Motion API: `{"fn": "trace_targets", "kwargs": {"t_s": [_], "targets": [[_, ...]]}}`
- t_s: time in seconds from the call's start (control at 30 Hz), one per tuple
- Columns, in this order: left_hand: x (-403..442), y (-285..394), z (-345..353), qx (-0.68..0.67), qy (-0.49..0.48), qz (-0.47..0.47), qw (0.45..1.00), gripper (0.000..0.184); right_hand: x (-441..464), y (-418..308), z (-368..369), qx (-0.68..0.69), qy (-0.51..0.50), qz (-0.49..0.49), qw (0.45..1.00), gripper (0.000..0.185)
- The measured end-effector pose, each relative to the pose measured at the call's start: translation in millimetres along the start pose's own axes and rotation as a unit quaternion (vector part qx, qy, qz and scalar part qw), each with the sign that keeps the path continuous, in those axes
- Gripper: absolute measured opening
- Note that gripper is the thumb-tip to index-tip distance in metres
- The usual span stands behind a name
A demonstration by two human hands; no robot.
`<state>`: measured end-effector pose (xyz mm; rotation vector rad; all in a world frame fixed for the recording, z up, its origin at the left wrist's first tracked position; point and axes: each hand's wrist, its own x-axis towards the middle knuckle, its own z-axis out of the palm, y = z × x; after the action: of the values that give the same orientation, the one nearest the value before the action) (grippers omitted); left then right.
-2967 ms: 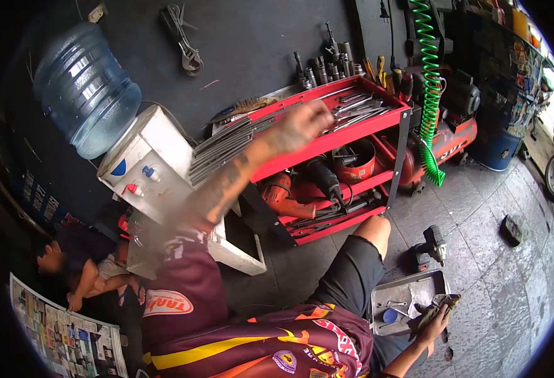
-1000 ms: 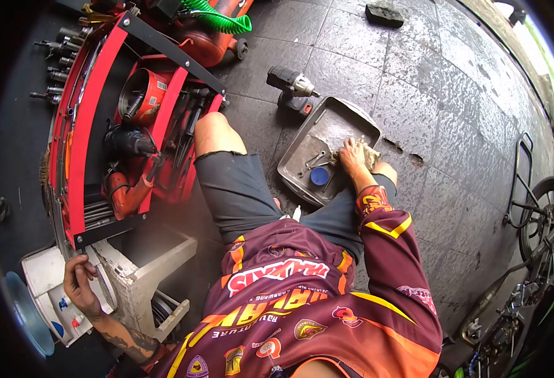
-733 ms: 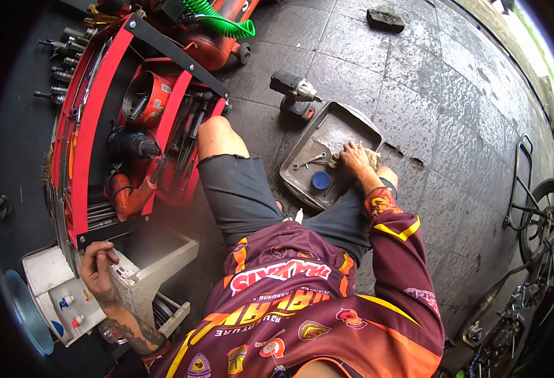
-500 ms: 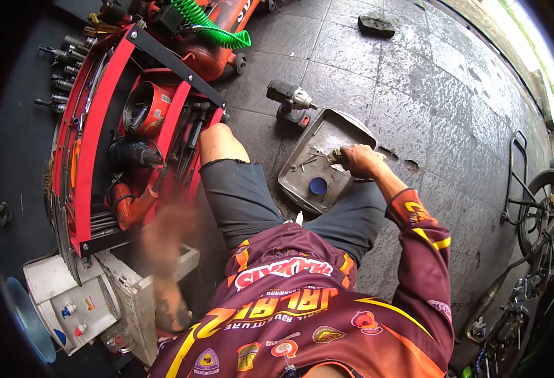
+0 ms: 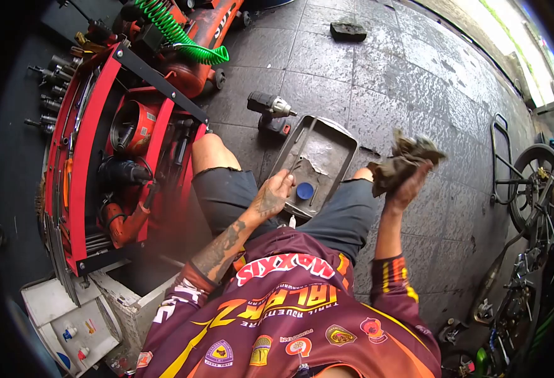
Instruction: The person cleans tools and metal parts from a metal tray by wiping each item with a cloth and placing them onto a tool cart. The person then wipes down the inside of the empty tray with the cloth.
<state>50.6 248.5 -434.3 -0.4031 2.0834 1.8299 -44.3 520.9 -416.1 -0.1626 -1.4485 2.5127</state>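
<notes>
A dirty, crumpled cloth rag (image 5: 409, 162) is held in my right hand (image 5: 406, 189), beside my right knee. My left hand (image 5: 273, 196), on a tattooed forearm, is over the near left edge of a worn grey metal tray (image 5: 345, 140). Its fingers are pinched on a small, thin metal part (image 5: 296, 166), whose exact kind I cannot make out. A round blue cap (image 5: 304, 191) lies in the tray, to the right of that hand. A thin rod lies along the tray's far left side.
A cordless impact wrench (image 5: 270, 112) stands beyond the tray. To the left are a red tool cart (image 5: 94, 160) with power tools, and a white box (image 5: 69, 315). A red compressor (image 5: 201, 47) with green hose stands behind. Motorcycle parts (image 5: 535, 208) line the right side.
My left hand has come from beside the white wooden box at left to the tray. My right hand has moved from over the tray to the right, with the rag now plainly visible.
</notes>
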Motion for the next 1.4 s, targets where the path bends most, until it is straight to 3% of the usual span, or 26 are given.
{"fn": "trace_targets", "kwargs": {"t_s": [0.03, 0.1, 0.13, 0.17, 0.2, 0.23, 0.27, 0.33, 0.37, 0.4, 0.43, 0.5, 0.57, 0.6, 0.67, 0.73, 0.83, 0.9, 0.97, 1.03, 1.07, 1.1, 1.13, 1.23, 1.3, 1.4], "targets": [[1.6, 1.8, 6.5, 0.001, 0.001, 0.005, 1.0, 0.027, -7.8, -0.7, -3.1, 0.124, 0.03, 0.02, 0.992, 0.045], [9.8, 8.0, 23.4, -0.05, 0.031, 0.031, 0.998, 0.026, -45.2, 1.6, 48.3, 0.109, 0.113, 0.055, 0.986, 0.053], [14.3, 11.9, 32.0, -0.016, 0.0, 0.027, 1.0, 0.026, -63.3, 36.6, 44.7, -0.073, 0.042, 0.043, 0.996, 0.051], [16.0, 15.2, 44.2, -0.01, -0.012, 0.034, 0.999, 0.026, -74.5, 53.7, 56.2, -0.147, 0.007, 0.039, 0.988, 0.049], [16.1, 18.3, 57.4, 0.053, 0.054, 0.199, 0.977, 0.025, -85.9, 70.5, 68.0, -0.22, -0.027, 0.03, 0.975, 0.047], [13.9, 18.7, 66.0, 0.11, 0.121, 0.356, 0.92, 0.029, -90.1, 65.5, 85.9, -0.185, -0.032, 0.031, 0.982, 0.043], [11.7, 7.2, 57.8, 0.191, 0.058, 0.314, 0.928, 0.026, -86.1, 62.7, 81.9, -0.183, -0.025, 0.024, 0.983, 0.043], [-4.3, 27.7, 48.2, 0.185, 0.012, 0.268, 0.946, 0.024, -79.0, 59.8, 69.6, -0.221, -0.108, 0.195, 0.949, 0.034], [-13.2, 32.6, 45.6, 0.173, -0.028, 0.212, 0.961, 0.022, -76.2, 59.9, 66.6, -0.217, -0.105, 0.196, 0.95, 0.034], [-20.6, 31.3, 48.6, 0.173, -0.002, 0.17, 0.97, 0.019, -69.9, 61.0, 65.5, -0.152, -0.079, 0.19, 0.967, 0.035], [-28.0, 31.6, 51.8, 0.198, 0.013, 0.18, 0.963, 0.018, -63.8, 61.3, 63.3, -0.087, -0.051, 0.184, 0.978, 0.036], [-43.4, 24.8, 53.4, 0.216, -0.021, 0.137, 0.966, 0.018, -48.6, 53.1, 52.7, -0.075, -0.036, 0.191, 0.978, 0.037], [-49.5, 24.8, 49.5, 0.192, -0.04, 0.126, 0.972, 0.019, -47.5, 63.3, 48.8, -0.121, -0.007, 0.123, 0.985, 0.039], [-53.4, 23.2, 47.7, 0.164, -0.052, 0.118, 0.978, 0.02, -41.6, 59.0, 45.9, -0.228, 0.038, 0.108, 0.967, 0.041], [-73.8, 9.0, 40.0, 0.122, -0.069, 0.112, 0.984, 0.021, -14.3, 38.1, 33.1, -0.247, 0.148, 0.109, 0.951, 0.043], [-79.0, 7.1, 24.8, 0.044, -0.064, 0.067, 0.995, 0.024, 15.5, 23.3, 13.3, -0.146, 0.223, 0.085, 0.96, 0.044], [-59.0, 18.1, 9.5, -0.066, 0.007, 0.028, 0.997, 0.027, 6.1, 8.1, 32.4, -0.102, 0.172, 0.021, 0.98, 0.045], [-42.1, 37.2, 16.7, -0.08, 0.011, 0.064, 0.995, 0.026, -29.7, 6.7, 58.5, -0.027, 0.058, 0.06, 0.996, 0.045], [-30.7, 47.3, 34.2, 0.113, 0.088, 0.186, 0.972, 0.024, -66.7, 44.6, 72.2, -0.028, 0.011, 0.16, 0.987, 0.038], [-27.8, 32.2, 50.3, 0.124, 0.086, 0.323, 0.934, 0.02, -93.9, 52.1, 90.8, -0.128, -0.067, 0.172, 0.975, 0.032], [-23.1, -16.3, 32.9, 0.485, 0.042, 0.397, 0.778, 0.02, -92.3, 50.7, 91.3, -0.049, -0.087, 0.193, 0.976, 0.031], [-39.1, 14.8, 23.2, 0.437, -0.069, 0.198, 0.875, 0.021, -86.3, 49.7, 89.2, 0.031, -0.108, 0.213, 0.971, 0.029], [-41.6, 2.1, 18.0, 0.36, -0.071, 0.229, 0.901, 0.023, -82.2, 50.7, 83.8, 0.022, -0.096, 0.193, 0.976, 0.027], [-60.6, 71.2, -17.3, 0.182, 0.014, 0.105, 0.978, 0.026, -74.5, 33.4, 78.5, -0.032, -0.134, 0.239, 0.961, 0.03], [-32.2, 72.0, -36.2, 0.117, 0.148, 0.241, 0.952, 0.028, -90.7, 17.6, 96.8, -0.019, -0.189, 0.31, 0.932, 0.03], [-5.2, 83.1, -31.1, -0.079, 0.002, 0.182, 0.98, 0.036, -116.3, 30.1, 113.4, -0.109, -0.28, 0.273, 0.914, 0.035]]}}
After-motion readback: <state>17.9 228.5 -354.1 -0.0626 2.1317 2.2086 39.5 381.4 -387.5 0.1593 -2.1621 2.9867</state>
